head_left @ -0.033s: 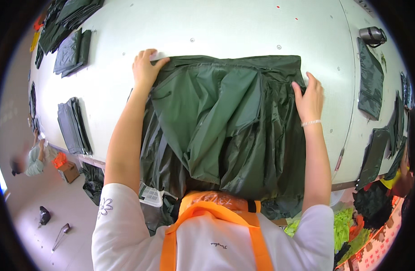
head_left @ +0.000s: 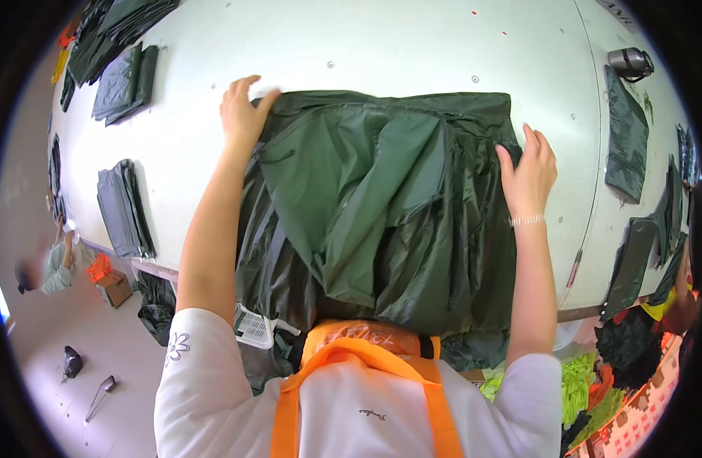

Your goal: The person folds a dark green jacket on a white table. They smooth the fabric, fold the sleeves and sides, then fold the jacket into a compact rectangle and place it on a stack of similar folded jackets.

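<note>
A dark green garment [head_left: 351, 191] of thin, shiny fabric is spread out in front of me. Its top edge runs fairly straight across, while loose folds gather below and hang toward my lap. My left hand [head_left: 244, 113] is at the far left corner, fingers spread and thumb against the fabric's edge. At the right edge, my right hand [head_left: 528, 175] is also open, its thumb at the cloth and its fingers pointing away over the table. Neither hand grips the fabric.
The garment lies on a white table [head_left: 397, 46]. Folded dark green bundles [head_left: 124, 210] lie on the left, with more pieces [head_left: 626, 137] on the right by a metal flask [head_left: 630, 62]. A cardboard box [head_left: 114, 288] and another person [head_left: 57, 267] are at the left. Lime-green cloth [head_left: 579, 385] is piled lower right.
My left hand has shifted slightly up and left, its fingers and thumb lifting at the corner. My right hand has moved a little outward to the right. The garment is nearly unchanged.
</note>
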Tool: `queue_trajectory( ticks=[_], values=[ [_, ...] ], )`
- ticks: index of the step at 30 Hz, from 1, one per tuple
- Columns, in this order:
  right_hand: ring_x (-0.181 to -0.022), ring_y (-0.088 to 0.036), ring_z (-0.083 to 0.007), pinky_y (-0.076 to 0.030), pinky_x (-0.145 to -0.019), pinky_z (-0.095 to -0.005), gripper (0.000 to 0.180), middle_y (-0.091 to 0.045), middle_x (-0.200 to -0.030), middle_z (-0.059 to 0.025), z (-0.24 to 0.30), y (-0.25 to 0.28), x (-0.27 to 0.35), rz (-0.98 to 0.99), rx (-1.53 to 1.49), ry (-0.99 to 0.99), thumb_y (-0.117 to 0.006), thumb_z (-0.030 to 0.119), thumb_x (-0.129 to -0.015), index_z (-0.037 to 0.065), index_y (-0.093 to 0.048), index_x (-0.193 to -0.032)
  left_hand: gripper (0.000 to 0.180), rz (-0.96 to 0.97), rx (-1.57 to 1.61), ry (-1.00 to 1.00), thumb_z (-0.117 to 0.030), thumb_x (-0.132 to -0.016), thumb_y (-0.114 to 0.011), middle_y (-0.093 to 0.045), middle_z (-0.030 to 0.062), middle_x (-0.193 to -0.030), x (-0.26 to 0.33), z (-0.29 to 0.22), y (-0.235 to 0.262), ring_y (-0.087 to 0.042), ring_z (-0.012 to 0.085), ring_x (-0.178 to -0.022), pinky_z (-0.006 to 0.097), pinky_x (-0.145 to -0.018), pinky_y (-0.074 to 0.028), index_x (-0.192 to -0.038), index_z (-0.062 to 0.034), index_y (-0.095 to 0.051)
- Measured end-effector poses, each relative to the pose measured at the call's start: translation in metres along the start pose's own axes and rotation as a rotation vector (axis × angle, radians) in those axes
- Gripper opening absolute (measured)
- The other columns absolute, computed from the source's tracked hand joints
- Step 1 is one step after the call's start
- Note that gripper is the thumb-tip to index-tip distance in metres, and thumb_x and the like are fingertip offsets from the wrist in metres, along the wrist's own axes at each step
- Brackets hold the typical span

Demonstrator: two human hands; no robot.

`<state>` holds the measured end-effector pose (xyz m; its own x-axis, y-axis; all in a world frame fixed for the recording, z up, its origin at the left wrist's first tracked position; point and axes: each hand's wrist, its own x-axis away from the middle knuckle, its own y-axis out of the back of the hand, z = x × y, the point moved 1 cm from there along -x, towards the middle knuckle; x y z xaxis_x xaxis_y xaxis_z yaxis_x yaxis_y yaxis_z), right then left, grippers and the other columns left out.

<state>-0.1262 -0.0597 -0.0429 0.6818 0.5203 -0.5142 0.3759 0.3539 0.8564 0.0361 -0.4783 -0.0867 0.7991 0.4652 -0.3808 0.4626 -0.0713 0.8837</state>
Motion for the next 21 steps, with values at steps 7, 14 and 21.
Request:
queue_trajectory(
  ticks=[7, 14, 21],
  values=[
    [-0.065, -0.063, -0.0120, -0.049, -0.059, -0.0249, 0.038, -0.066, -0.082, -0.0107, 0.137, 0.097, 0.130, 1.040, -1.068, -0.834, -0.062, 0.024, -0.089, -0.008, -0.056, -0.108, 0.063, 0.940, 0.871, 0.851, -0.050, -0.094, -0.041, -0.058, 0.0119, -0.052, 0.144, -0.040, 0.135, -0.054, 0.0177, -0.041, 0.028, -0.041, -0.043, -0.070, 0.0049, -0.063],
    [-0.064, -0.050, -0.0076, -0.043, -0.061, -0.0223, 0.057, -0.055, -0.074, -0.0020, 0.167, 0.064, 0.135, 0.469, -0.988, -0.891, -0.070, 0.031, -0.083, -0.006, -0.047, -0.120, 0.045, 1.083, 0.914, 0.547, -0.022, -0.087, -0.064, -0.065, 0.0135, -0.091, 0.275, -0.101, 0.111, -0.063, 0.0154, -0.077, 0.027, -0.066, -0.050, -0.119, 0.0038, -0.046],
    [-0.069, -0.060, -0.0159, -0.047, -0.068, -0.0280, 0.043, -0.067, -0.078, -0.0101, 0.126, 0.011, 0.081, 0.402, -0.841, -0.728, -0.068, 0.031, -0.081, -0.007, -0.064, -0.099, 0.042, 0.631, 1.882, 0.931, -0.011, -0.085, -0.063, -0.060, 0.0119, -0.114, 0.212, -0.168, 0.166, -0.059, 0.0217, -0.104, 0.033, -0.092, -0.047, -0.122, 0.0024, -0.048]
  ],
)
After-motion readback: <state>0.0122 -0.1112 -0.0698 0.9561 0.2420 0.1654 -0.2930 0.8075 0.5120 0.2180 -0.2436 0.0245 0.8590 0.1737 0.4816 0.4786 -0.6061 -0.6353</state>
